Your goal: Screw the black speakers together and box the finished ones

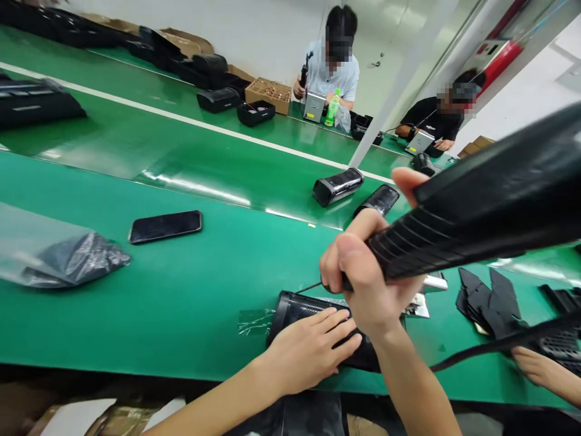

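Observation:
My right hand [370,272] is wrapped round the ribbed grip of a black electric screwdriver [458,212], which slants down to the left. Its thin bit meets the top edge of a black speaker housing [290,309] near the left end. Across the housing's perforated face lies my left hand [313,348], fingers stretched out flat and pressing on it. A piece of clear film [255,322] sticks out past the housing's left end. My right forearm covers part of the housing's right side.
A phone [166,227] and a plastic bag [68,257] lie to the left on the green table. Black flat parts [488,303] and another person's hand [540,369] are at right, near a dark cable [494,348]. Speaker housings [338,186] sit beyond; two people work across.

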The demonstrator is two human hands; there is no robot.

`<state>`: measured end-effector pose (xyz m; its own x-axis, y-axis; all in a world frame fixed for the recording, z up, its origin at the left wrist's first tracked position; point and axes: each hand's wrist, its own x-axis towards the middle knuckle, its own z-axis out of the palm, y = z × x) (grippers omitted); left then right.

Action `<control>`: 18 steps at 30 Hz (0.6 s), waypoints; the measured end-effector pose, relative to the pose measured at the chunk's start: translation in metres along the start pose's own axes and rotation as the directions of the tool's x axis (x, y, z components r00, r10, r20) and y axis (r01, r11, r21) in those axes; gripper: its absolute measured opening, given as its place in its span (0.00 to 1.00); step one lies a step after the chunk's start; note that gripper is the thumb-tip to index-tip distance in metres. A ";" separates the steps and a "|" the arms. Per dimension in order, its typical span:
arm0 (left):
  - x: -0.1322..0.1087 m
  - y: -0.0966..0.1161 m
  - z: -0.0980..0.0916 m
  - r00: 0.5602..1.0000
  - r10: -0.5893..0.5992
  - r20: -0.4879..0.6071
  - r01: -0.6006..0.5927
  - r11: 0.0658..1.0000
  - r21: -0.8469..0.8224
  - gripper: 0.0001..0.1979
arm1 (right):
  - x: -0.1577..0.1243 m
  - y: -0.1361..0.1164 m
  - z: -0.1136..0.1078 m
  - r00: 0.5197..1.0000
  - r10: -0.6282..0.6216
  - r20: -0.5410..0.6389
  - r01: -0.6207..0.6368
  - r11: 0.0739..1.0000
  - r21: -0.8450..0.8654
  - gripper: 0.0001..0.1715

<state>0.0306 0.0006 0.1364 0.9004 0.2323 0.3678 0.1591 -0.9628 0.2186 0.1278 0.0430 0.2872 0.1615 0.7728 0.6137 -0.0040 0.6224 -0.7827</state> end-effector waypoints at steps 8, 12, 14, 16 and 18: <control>0.000 -0.001 0.001 0.999 0.039 0.002 -0.039 0.999 -0.005 0.21 | -0.003 0.016 0.014 0.998 0.069 0.000 -0.068 0.990 0.122 0.17; 0.000 -0.001 0.002 0.998 0.035 -0.046 -0.035 0.999 -0.001 0.19 | -0.002 0.019 0.015 0.997 0.076 -0.016 -0.074 0.991 0.109 0.23; 0.000 0.000 0.002 0.996 0.031 -0.078 -0.031 1.000 -0.005 0.20 | -0.002 0.022 0.017 0.997 0.074 -0.012 -0.072 0.993 0.096 0.25; 0.001 0.000 0.002 0.996 0.023 -0.083 -0.024 1.000 -0.013 0.19 | -0.006 0.026 0.019 0.997 0.083 0.001 -0.083 0.993 0.089 0.26; 0.001 0.000 0.003 0.997 0.020 -0.071 -0.022 0.999 -0.025 0.18 | -0.013 0.032 0.020 0.992 0.126 0.015 -0.127 0.988 0.083 0.25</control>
<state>0.0325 0.0007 0.1342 0.8723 0.2220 0.4356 0.1289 -0.9639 0.2330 0.1058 0.0554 0.2563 0.1447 0.8468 0.5118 -0.1066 0.5276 -0.8428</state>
